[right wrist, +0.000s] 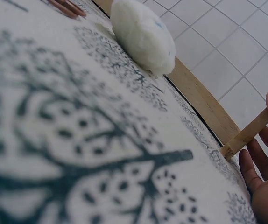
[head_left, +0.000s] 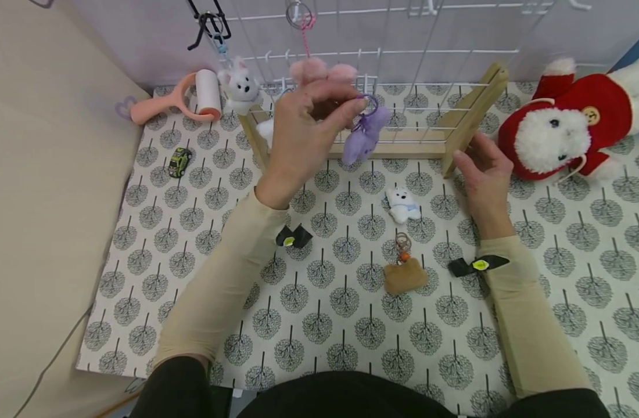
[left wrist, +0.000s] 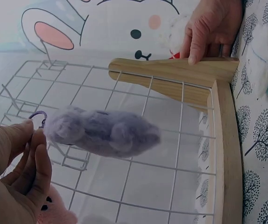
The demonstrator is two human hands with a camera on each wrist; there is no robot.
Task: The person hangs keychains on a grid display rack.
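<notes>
Thumb and fingertips of my left hand point(head_left: 309, 128) pinch the purple ring point(left wrist: 39, 115) of a fuzzy purple plush keychain point(head_left: 365, 136). The plush dangles before the white wire grid of a display rack point(left wrist: 169, 161). My right hand point(head_left: 488, 180) grips the rack's wooden side piece point(head_left: 471, 119), thumb on one side and fingers on the other. On the cloth between the arms lie a small white plush point(head_left: 402, 206) and a tan pouch-like keychain point(head_left: 405, 276). A pink plush point(left wrist: 57, 207) hangs from the grid, partly hidden behind my left hand.
From a black hook at upper left hangs a white plush dog point(head_left: 240, 87). A lint roller point(head_left: 162, 107) and toy car point(head_left: 180, 162) lie on the left. At right is a large red-and-white plush point(head_left: 575, 122). Tree-patterned cloth point(head_left: 345, 337) covers the table.
</notes>
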